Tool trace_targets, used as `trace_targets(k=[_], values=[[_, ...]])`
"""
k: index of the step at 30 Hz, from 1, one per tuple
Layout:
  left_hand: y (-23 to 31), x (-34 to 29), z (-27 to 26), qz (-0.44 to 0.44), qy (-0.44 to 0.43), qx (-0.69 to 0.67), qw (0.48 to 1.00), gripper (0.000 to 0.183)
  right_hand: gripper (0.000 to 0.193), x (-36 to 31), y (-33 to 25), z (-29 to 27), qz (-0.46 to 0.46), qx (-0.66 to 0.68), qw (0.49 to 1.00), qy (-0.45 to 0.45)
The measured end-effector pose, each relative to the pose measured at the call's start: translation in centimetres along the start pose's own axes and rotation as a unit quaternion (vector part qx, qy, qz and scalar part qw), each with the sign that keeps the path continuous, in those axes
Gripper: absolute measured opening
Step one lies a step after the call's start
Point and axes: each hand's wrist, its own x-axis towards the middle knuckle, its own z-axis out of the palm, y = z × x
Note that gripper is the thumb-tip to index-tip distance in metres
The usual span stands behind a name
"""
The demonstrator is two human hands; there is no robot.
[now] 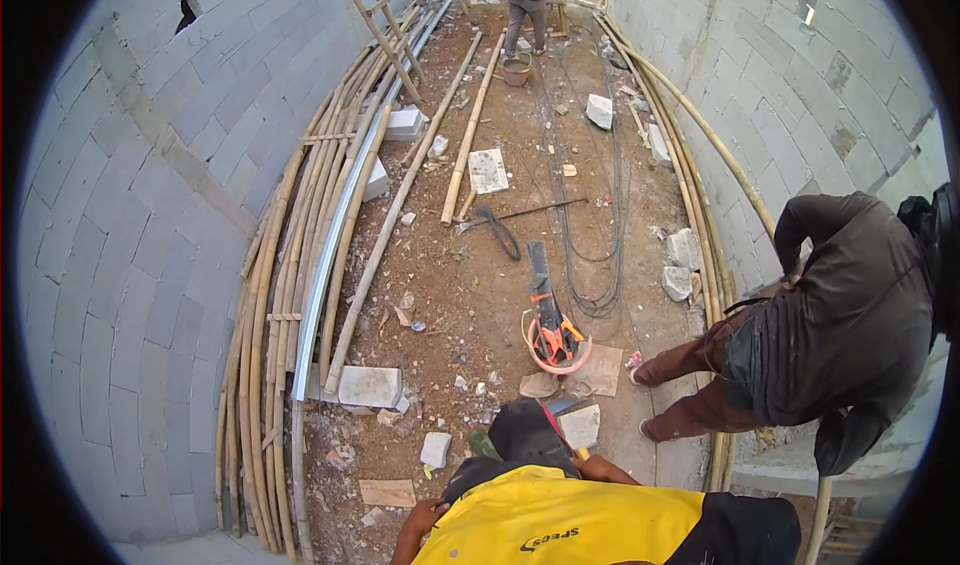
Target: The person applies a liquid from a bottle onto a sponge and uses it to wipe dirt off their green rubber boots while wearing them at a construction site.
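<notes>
"What's the place like?"

"A bare earth floor littered with rubble, between walls of pale grey block. Along the left wall lies a long bundle of bamboo poles, with a shiny metal channel beside it. Next, a white block sits near the poles' lower ends."

"And the left hand?"

"The left hand is at the lower edge, against the dark trousers and the yellow shirt (the wearer's own clothes, seen from above). Its fingers look bent; I can't tell whether they grip anything."

"Moving right?"

"A pinkish bucket stands ahead of the knees, holding tools with orange and black parts. Just below it, a pale slab lies on the ground, and nearer the body a short yellow handle shows beside the right hand."

"Is that hand holding the handle?"

"I can't tell, nor how far open it is; the shirt and trousers hide most of it."

"Anything farther right?"

"Thin dark cable lies looped beyond the bucket. Past that, a co-worker in a dark top bends beside more bamboo along the right wall."
</notes>
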Motion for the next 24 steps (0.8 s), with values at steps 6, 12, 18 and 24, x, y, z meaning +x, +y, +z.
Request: trace_targets(k=[6,12,18,24], values=[[6.3,8.0,-7.2,0.032,0.08,-0.152,0.985,0.021,0.049,-1.4,-20.3,-8.1,-0.086,-0.314,0.939,0.107],[3.2,15.6,-14.4,-0.073,0.222,-0.215,0.948,0.03,0.043,6.8,-36.8,-12.0,-0.163,-0.407,0.898,-0.003],[16.9,18.8,-24.5,-0.108,0.27,-0.11,0.95,0.039,0.039,14.0,-50.4,-19.2,-0.114,-0.515,0.844,-0.098],[26.3,24.2,-34.3,-0.108,0.333,-0.214,0.912,0.04,0.042,23.6,-58.0,-21.9,-0.184,-0.54,0.805,-0.161]])
